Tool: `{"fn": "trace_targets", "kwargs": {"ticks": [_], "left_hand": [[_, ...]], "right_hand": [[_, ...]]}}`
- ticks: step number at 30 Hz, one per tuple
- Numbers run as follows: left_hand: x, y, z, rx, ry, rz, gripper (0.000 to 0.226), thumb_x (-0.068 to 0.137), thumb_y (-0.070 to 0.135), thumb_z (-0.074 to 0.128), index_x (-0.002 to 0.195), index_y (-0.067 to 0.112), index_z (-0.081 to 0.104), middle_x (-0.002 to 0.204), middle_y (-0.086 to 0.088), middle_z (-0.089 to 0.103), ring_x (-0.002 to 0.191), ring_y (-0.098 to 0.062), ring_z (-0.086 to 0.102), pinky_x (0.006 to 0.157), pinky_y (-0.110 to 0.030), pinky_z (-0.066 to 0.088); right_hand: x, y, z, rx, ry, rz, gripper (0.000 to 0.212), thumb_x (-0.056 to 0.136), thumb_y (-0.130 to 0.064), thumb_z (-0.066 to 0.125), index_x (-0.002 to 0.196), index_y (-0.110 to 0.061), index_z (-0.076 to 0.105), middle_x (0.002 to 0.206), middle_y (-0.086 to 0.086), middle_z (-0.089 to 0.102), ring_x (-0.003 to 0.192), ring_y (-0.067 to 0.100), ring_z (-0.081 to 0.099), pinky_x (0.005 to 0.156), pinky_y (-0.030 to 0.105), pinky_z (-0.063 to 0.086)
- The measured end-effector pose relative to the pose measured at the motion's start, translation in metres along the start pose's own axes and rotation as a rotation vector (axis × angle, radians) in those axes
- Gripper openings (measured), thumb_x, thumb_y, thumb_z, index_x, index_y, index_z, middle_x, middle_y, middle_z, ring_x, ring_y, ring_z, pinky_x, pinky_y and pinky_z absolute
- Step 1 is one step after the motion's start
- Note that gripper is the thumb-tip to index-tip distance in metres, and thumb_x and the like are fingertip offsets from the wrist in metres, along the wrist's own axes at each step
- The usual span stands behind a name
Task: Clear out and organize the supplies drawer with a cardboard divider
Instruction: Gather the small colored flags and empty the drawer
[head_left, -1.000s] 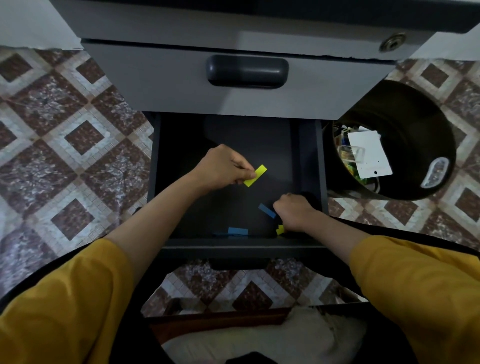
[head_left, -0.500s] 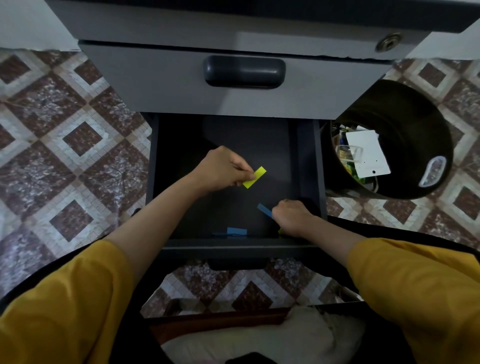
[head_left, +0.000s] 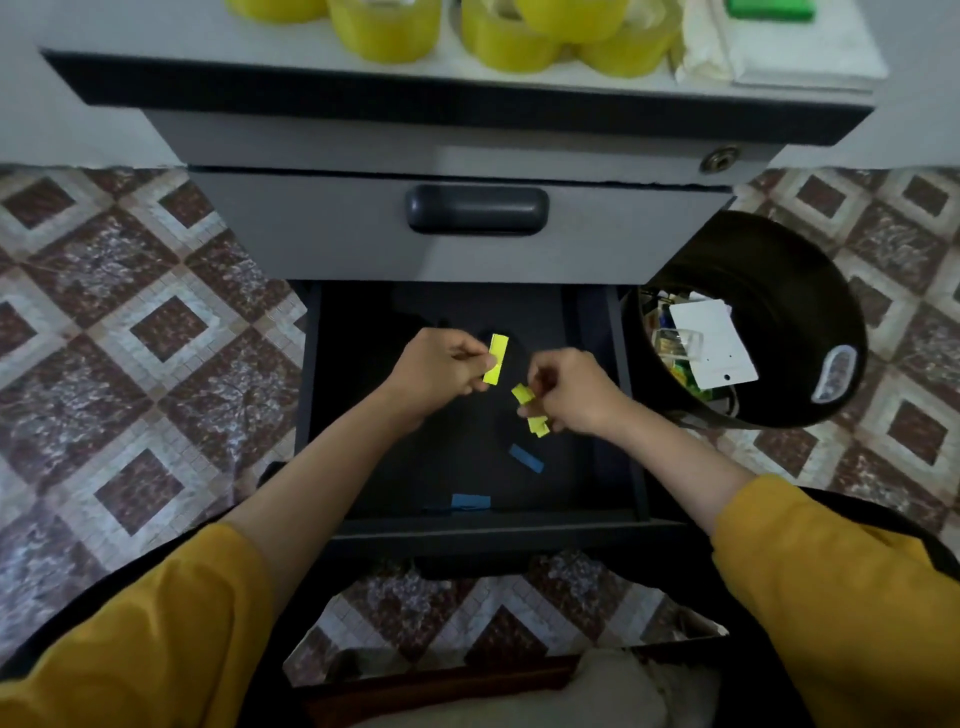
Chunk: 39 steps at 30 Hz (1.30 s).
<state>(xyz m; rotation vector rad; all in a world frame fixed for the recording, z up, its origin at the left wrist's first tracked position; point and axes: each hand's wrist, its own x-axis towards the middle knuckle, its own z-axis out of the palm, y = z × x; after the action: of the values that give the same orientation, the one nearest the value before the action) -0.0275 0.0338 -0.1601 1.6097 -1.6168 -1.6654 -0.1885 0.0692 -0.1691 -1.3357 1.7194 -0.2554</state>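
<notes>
The dark bottom drawer (head_left: 363, 415) stands pulled open below me. Above its middle my left hand (head_left: 436, 371) pinches a yellow paper strip (head_left: 496, 359) held almost upright. Just to the right, my right hand (head_left: 569, 392) grips several small yellow strips (head_left: 530, 410), close to the left hand's strip. Two blue strips lie loose on the drawer floor: one blue strip (head_left: 525, 458) slanted under my right hand, another blue strip (head_left: 470, 502) flat near the front wall. No cardboard divider is in view.
A black waste bin (head_left: 810, 291) holding a white card and scraps stands right of the drawer. The closed grey upper drawer (head_left: 478, 210) overhangs the back. Yellow tape rolls (head_left: 509, 31) and a folded cloth (head_left: 769, 47) sit on the cabinet top. Patterned tile floor lies around.
My right hand rose from the drawer's front right corner with yellow strips and came toward my left hand. The left strip turned more upright. The view tilted up, showing the cabinet top.
</notes>
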Motion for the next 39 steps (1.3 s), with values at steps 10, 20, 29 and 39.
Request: {"fn": "trace_targets", "kwargs": {"ticks": [10,20,29,39], "left_hand": [[-0.006,0.018,0.002,-0.236,0.127,0.010,0.010,0.092,0.010,0.056,0.100,0.005,0.061,0.075,-0.002,0.058,0.070,-0.008,0.057,0.059,-0.014,0.044],[-0.001,0.005,-0.001,-0.208,0.184,-0.041,0.007,0.090,0.010,0.058,0.094,0.006,0.061,0.073,-0.002,0.059,0.070,-0.011,0.056,0.060,-0.019,0.042],[-0.003,0.005,0.002,-0.235,0.195,-0.055,0.013,0.089,0.010,0.060,0.078,0.016,0.058,0.070,-0.002,0.059,0.064,-0.008,0.053,0.055,-0.013,0.043],[-0.002,0.005,0.003,-0.262,0.184,-0.079,0.012,0.085,0.006,0.064,0.076,0.013,0.062,0.067,-0.005,0.062,0.061,-0.009,0.058,0.053,-0.012,0.046]], "right_hand": [[-0.009,-0.019,-0.004,0.330,0.112,-0.033,0.020,0.080,0.000,0.069,0.070,-0.014,0.060,0.069,0.002,0.062,0.055,0.007,0.060,0.044,0.019,0.051],[0.009,-0.026,-0.008,0.450,0.193,-0.002,0.020,0.087,0.006,0.058,0.077,-0.011,0.061,0.078,0.011,0.062,0.061,0.016,0.063,0.054,0.023,0.057],[0.007,-0.034,-0.004,0.756,0.160,0.092,0.027,0.085,0.010,0.058,0.106,-0.005,0.051,0.087,0.010,0.059,0.056,0.020,0.064,0.047,0.027,0.056],[0.003,-0.035,-0.004,0.890,0.061,0.077,0.008,0.084,0.003,0.063,0.083,-0.003,0.068,0.078,0.012,0.068,0.061,0.016,0.069,0.058,0.026,0.059]]}}
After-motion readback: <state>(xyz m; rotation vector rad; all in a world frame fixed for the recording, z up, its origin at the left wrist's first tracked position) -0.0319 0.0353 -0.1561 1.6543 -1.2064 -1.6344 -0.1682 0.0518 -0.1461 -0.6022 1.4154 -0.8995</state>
